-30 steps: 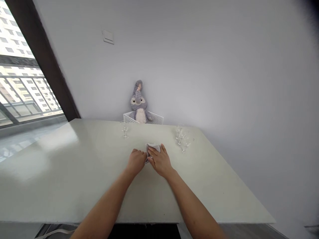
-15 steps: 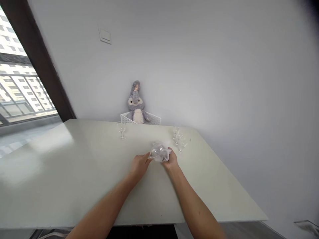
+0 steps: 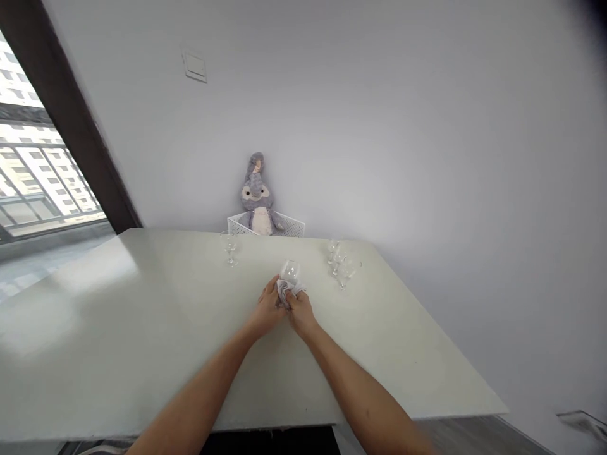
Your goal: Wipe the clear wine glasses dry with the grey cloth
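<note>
A clear glass (image 3: pixel 290 270) is held over the table with its bowl pointing away from me. A pale grey cloth (image 3: pixel 286 289) is bunched around its lower part. My left hand (image 3: pixel 269 309) is closed on the glass from the left, its fingers partly behind the cloth. My right hand (image 3: pixel 301 314) pinches the cloth against the glass from the right. The glass's stem and base are hidden by the cloth and fingers.
One stemmed glass (image 3: pixel 231 248) stands at the back left of the pale table (image 3: pixel 165 328). Several stemmed glasses (image 3: pixel 342 268) stand close together on the right. Behind the table's far edge, a grey plush toy (image 3: pixel 260 199) sits in a white perforated basket (image 3: pixel 296 227).
The glass has turned from lying sideways to pointing its bowl away from me. My right hand has moved left, close to my left hand, and the cloth now wraps the glass's near end.
</note>
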Motion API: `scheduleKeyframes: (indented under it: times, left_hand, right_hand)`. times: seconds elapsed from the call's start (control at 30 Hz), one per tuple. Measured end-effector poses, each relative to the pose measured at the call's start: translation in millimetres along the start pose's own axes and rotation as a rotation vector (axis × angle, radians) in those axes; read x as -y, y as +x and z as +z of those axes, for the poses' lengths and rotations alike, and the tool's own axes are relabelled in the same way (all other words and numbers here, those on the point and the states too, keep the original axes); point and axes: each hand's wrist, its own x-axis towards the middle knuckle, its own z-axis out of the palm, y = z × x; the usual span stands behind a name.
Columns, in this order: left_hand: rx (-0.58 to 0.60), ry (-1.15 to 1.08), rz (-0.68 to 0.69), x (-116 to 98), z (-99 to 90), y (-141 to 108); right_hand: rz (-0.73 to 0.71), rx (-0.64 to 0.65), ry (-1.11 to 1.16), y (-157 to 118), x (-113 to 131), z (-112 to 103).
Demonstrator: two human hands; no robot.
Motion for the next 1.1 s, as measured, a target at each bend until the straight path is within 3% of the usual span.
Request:
scheduleKeyframes:
  times: [0.07,0.13,0.2,0.27,0.33,0.5,0.57,0.67,0.8,0.87,0.93,1.03,1.1]
  left_hand:
    - [0.057,-0.298,-0.094,-4,-7.8,3]
    - [0.021,-0.520,-0.193,-10,-14.3,5]
    - [-0.058,-0.617,-0.273,-14,-18.7,6]
    - [-0.118,-0.642,-0.324,-15,-22.5,6]
    - [-0.106,-0.685,-0.333,-13,-27.6,6]
    - [0.176,-1.008,-0.261,-5,-43.4,3]
    - [0.196,-1.078,-0.243,-4,-46.3,3]
    - [0.086,-1.038,-0.321,-1,-45.3,5]
    - [-0.141,-0.913,-0.401,6,-38.4,11]
    - [-0.249,-0.875,-0.415,13,-35.8,14]
    - [-0.385,-0.824,-0.418,21,-36.3,16]
    - [-0.629,-0.683,-0.371,30,-43.4,18]
    - [-0.752,-0.611,-0.300,31,-50.1,17]
  right_hand:
    - [-0.014,-0.042,-0.154,2,2,-7]
    - [-0.031,-0.084,-0.390,1,4,-10]
    - [-0.030,-0.082,-0.626,-2,6,-9]
    - [-0.026,-0.029,-0.690,-5,10,-6]
    - [-0.006,0.099,-0.513,-9,15,-3]
    - [0.242,0.582,0.253,-20,32,-4]
    - [0.291,0.664,0.376,-22,35,-5]
    - [0.215,0.578,0.225,-19,33,-5]
    - [-0.075,0.199,-0.436,-11,25,-5]
    - [-0.178,0.115,-0.686,-10,23,-5]
    - [-0.232,0.149,-0.855,-12,24,-5]
    - [-0.335,0.341,-1.064,-17,27,-8]
    - [-0.448,0.404,-1.126,-18,29,-11]
